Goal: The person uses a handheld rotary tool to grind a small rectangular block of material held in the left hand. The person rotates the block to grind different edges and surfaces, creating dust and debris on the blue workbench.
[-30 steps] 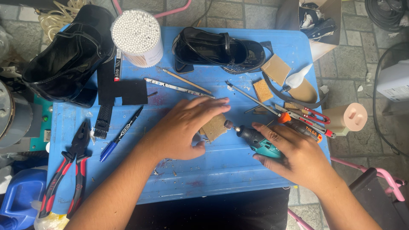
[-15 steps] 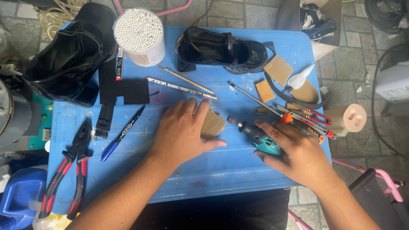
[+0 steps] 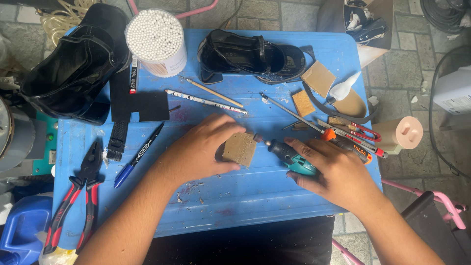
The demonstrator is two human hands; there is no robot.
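Grinding a small brown block mid-table

Left hand point(image 3: 198, 149) pinched the block point(image 3: 239, 148); right hand point(image 3: 338, 172) clamped the teal rotary tool point(image 3: 289, 156), tip touching it.

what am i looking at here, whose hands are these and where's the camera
The camera sits on a person's head and looks down at their own two bare hands over a blue table. The left hand holds a small tan block flat on the table. The right hand has a grip on a teal rotary tool, its tip at the block's edge. Around them lie two black shoes, a tub of cotton swabs, pliers, a blue pen and screwdrivers.
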